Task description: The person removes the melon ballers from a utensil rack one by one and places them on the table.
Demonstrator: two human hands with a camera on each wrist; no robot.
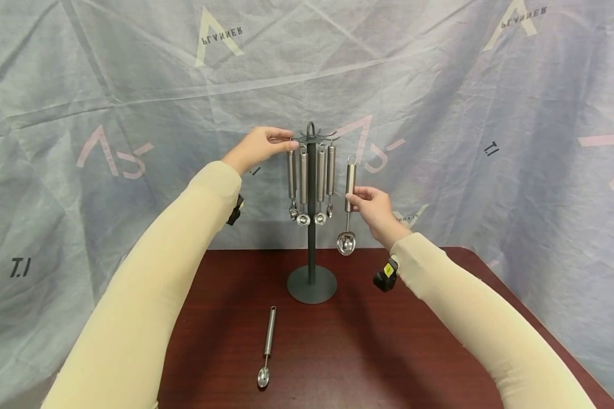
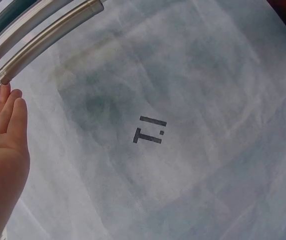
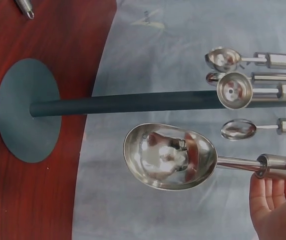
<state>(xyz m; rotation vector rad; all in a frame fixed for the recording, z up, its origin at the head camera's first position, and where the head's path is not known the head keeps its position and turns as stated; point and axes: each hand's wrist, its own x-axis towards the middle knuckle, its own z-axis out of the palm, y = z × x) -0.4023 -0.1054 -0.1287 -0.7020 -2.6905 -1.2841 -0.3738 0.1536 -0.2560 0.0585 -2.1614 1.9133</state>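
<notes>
A dark grey utensil rack stands upright on a round base, with several small steel scoops hanging from its top hooks. My left hand pinches the rack's top at a hook on the left side, thumb in front. In the left wrist view, the fingertips of this hand meet at the dark hook beside a scoop's handle end. To the right of the rack, my right hand grips the handle of a larger steel scoop. Its oval bowl hangs down in the air, ring end up.
Another small steel scoop lies on the dark red wooden table, in front of the rack's base. A grey printed cloth hangs behind the table and along its right side.
</notes>
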